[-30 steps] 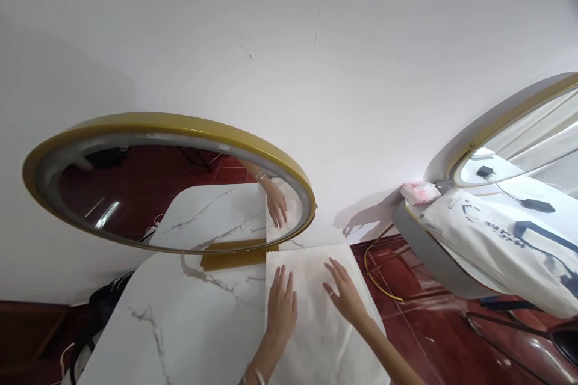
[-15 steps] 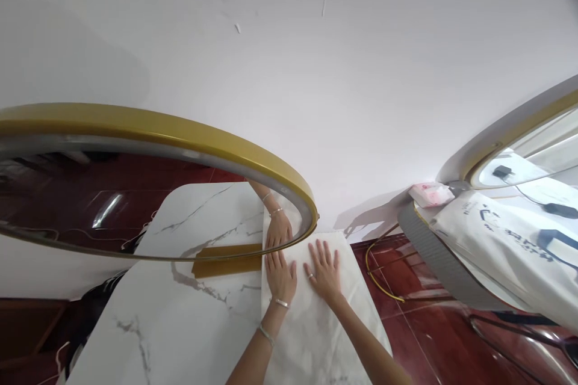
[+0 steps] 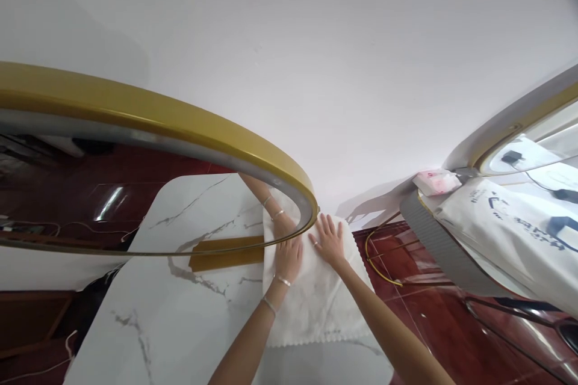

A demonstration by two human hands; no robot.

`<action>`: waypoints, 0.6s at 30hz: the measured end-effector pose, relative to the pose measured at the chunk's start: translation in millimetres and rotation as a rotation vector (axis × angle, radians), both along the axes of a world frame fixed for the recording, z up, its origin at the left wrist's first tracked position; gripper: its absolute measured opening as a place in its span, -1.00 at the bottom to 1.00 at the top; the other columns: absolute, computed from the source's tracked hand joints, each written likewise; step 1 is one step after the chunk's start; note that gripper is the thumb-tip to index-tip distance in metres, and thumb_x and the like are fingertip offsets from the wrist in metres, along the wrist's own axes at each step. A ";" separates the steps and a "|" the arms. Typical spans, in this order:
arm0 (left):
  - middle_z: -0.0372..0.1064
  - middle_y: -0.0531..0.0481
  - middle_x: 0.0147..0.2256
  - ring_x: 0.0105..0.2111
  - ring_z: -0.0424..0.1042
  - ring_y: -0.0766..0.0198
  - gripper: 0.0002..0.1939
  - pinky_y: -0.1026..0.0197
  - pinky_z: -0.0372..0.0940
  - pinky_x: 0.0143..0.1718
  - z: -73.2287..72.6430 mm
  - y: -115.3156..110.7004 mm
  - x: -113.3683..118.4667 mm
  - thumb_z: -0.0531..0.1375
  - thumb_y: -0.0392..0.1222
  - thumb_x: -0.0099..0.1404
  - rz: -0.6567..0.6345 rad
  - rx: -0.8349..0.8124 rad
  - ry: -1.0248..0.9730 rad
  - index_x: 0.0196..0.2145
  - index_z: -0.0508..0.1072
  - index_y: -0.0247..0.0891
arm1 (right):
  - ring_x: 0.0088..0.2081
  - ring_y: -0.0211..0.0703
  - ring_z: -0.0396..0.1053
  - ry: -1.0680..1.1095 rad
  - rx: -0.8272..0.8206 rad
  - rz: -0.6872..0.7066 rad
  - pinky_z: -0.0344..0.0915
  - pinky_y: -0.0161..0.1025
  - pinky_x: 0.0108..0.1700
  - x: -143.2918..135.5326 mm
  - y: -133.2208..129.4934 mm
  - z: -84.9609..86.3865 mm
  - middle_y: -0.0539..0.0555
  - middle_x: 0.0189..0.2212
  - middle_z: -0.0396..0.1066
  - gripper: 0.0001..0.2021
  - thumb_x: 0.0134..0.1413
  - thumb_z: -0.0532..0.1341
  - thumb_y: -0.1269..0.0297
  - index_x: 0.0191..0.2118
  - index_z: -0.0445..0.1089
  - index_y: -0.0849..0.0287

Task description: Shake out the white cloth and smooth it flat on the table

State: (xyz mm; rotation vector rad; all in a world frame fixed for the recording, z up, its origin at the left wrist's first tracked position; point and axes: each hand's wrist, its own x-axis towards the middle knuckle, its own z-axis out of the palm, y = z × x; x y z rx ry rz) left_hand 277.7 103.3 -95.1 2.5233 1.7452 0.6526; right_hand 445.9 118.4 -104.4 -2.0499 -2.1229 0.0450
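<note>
A white cloth (image 3: pixel 316 313) with a scalloped edge lies spread on the white marble-patterned table (image 3: pixel 194 313). My left hand (image 3: pixel 288 258) rests flat on the cloth's far left part, fingers stretched toward the wall; bracelets circle that wrist. To its right, my right hand (image 3: pixel 329 240) presses flat on the cloth near the far edge, its fingers spread and a ring on one of them. Soft wrinkles run across the cloth below both hands. The gold mirror frame hides part of the cloth's far left corner.
A large gold-framed mirror (image 3: pixel 253 153) leans over the table's far left, reflecting my hand. Its gold base (image 3: pixel 226 258) stands left of the cloth. At right, a second table holds a tissue pack (image 3: pixel 437 182) and a white printed bag (image 3: pixel 519 216); red tiled floor (image 3: pixel 406 313) lies between.
Both hands have slid forward toward the wall, and the cloth has moved with them. Its near scalloped edge and the bare tabletop below it now show. The view has shifted slightly.
</note>
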 end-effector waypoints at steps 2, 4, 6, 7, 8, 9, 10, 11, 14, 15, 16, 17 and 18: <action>0.13 -0.14 0.26 0.26 0.10 0.04 -0.50 -0.05 0.13 0.21 2.0 -37.4 -4.7 0.02 -0.13 0.39 -0.027 0.007 0.021 0.26 0.18 -0.18 | 0.37 0.04 -0.24 -0.011 0.063 0.036 -0.30 0.18 0.32 2.1 -28.0 -0.7 0.11 0.36 -0.12 -0.43 0.31 -0.09 0.06 0.36 -0.07 0.10; -0.03 -0.12 0.33 0.32 -0.04 0.03 -0.44 -0.08 0.10 0.23 -0.8 -78.6 -11.7 0.02 -0.15 0.39 -0.001 0.011 0.043 0.31 0.06 -0.14 | 0.37 0.03 -0.25 -0.022 0.144 0.092 -0.23 0.13 0.32 4.4 -65.7 -2.0 0.13 0.36 -0.12 -0.40 0.32 -0.08 0.08 0.39 -0.18 0.12; -0.07 -0.07 0.34 0.34 -0.09 0.06 -0.42 -0.09 0.12 0.22 -7.2 -116.2 -17.7 -0.04 -0.26 0.40 0.052 0.015 0.049 0.34 -0.03 -0.08 | 0.37 0.03 -0.24 -0.028 0.182 0.132 -0.19 0.10 0.32 6.1 -106.2 -3.4 0.14 0.36 -0.15 -0.36 0.31 -0.06 0.10 0.40 -0.30 0.12; -0.06 -0.05 0.34 0.34 -0.09 0.08 -0.40 -0.09 0.13 0.21 -10.5 -131.6 -19.6 -0.08 -0.33 0.39 0.072 0.015 0.043 0.34 -0.06 -0.06 | 0.37 0.04 -0.23 -0.031 0.189 0.133 -0.18 0.10 0.32 6.6 -124.6 -3.9 0.14 0.37 -0.16 -0.35 0.31 -0.05 0.11 0.40 -0.33 0.12; -0.05 -0.04 0.33 0.34 -0.10 0.10 -0.37 -0.09 0.13 0.21 -13.3 -143.7 -20.3 -0.12 -0.39 0.38 0.088 0.011 0.036 0.34 -0.08 -0.05 | 0.37 0.05 -0.22 -0.034 0.188 0.130 -0.17 0.10 0.32 7.0 -140.0 -4.3 0.14 0.37 -0.16 -0.34 0.31 -0.04 0.13 0.40 -0.33 0.13; -0.06 -0.04 0.34 0.34 -0.10 0.12 -0.35 -0.09 0.14 0.20 -15.0 -152.4 -19.9 -0.14 -0.42 0.36 0.095 0.000 0.028 0.35 -0.09 -0.05 | 0.37 0.06 -0.22 -0.037 0.187 0.124 -0.17 0.10 0.31 7.5 -151.5 -4.6 0.14 0.36 -0.15 -0.34 0.31 -0.03 0.13 0.40 -0.33 0.14; -0.07 -0.04 0.34 0.34 -0.09 0.11 -0.35 -0.09 0.13 0.21 -15.5 -157.3 -18.4 -0.14 -0.41 0.36 0.097 -0.017 0.022 0.35 -0.10 -0.06 | 0.37 0.06 -0.21 -0.039 0.184 0.123 -0.17 0.09 0.31 8.2 -158.2 -4.6 0.15 0.36 -0.14 -0.34 0.30 -0.03 0.13 0.40 -0.31 0.14; -0.09 -0.06 0.34 0.34 -0.09 0.09 -0.37 -0.10 0.12 0.21 -14.8 -158.6 -15.9 -0.10 -0.37 0.37 0.099 -0.035 0.018 0.35 -0.10 -0.08 | 0.37 0.06 -0.21 -0.041 0.181 0.127 -0.17 0.09 0.31 9.5 -159.7 -4.4 0.14 0.36 -0.14 -0.33 0.30 -0.02 0.12 0.40 -0.30 0.14; -0.20 -0.16 0.36 0.34 -0.13 -0.04 -0.29 -0.17 0.06 0.23 -9.2 -144.5 -4.2 0.06 -0.07 0.35 0.101 -0.043 0.006 0.36 -0.13 -0.18 | 0.37 0.04 -0.22 -0.041 0.174 0.190 -0.15 0.07 0.32 18.5 -136.1 -3.3 0.13 0.36 -0.15 -0.33 0.30 -0.02 0.10 0.40 -0.30 0.13; -0.24 -0.19 0.37 0.34 -0.16 -0.08 -0.23 -0.18 0.03 0.24 -7.4 -135.6 0.5 0.09 0.00 0.32 0.108 -0.027 -0.002 0.36 -0.15 -0.22 | 0.37 0.03 -0.23 -0.039 0.174 0.224 -0.14 0.06 0.31 23.2 -121.5 -2.8 0.12 0.37 -0.16 -0.33 0.30 -0.02 0.09 0.40 -0.31 0.13; -0.29 -0.22 0.37 0.35 -0.20 -0.10 -0.19 -0.20 0.00 0.24 -6.0 -125.8 5.1 0.09 0.04 0.31 0.119 -0.010 -0.011 0.36 -0.17 -0.26 | 0.37 0.02 -0.23 -0.037 0.175 0.261 -0.13 0.06 0.31 28.6 -105.1 -2.3 0.12 0.37 -0.17 -0.33 0.30 -0.03 0.08 0.40 -0.30 0.12; -0.33 -0.24 0.38 0.35 -0.23 -0.12 -0.19 -0.22 -0.04 0.25 -5.2 -115.4 9.4 0.09 0.03 0.31 0.127 0.003 -0.019 0.36 -0.18 -0.28 | 0.37 0.02 -0.23 -0.034 0.178 0.300 -0.12 0.06 0.31 34.3 -88.1 -1.8 0.11 0.37 -0.16 -0.34 0.31 -0.04 0.07 0.40 -0.28 0.12; -0.37 -0.25 0.38 0.36 -0.27 -0.13 -0.22 -0.24 -0.08 0.26 -4.8 -105.0 13.0 0.06 -0.01 0.32 0.127 0.006 -0.025 0.36 -0.18 -0.29 | 0.37 0.01 -0.23 -0.029 0.183 0.334 -0.11 0.06 0.31 39.8 -71.3 -1.3 0.12 0.36 -0.15 -0.36 0.31 -0.04 0.06 0.39 -0.25 0.13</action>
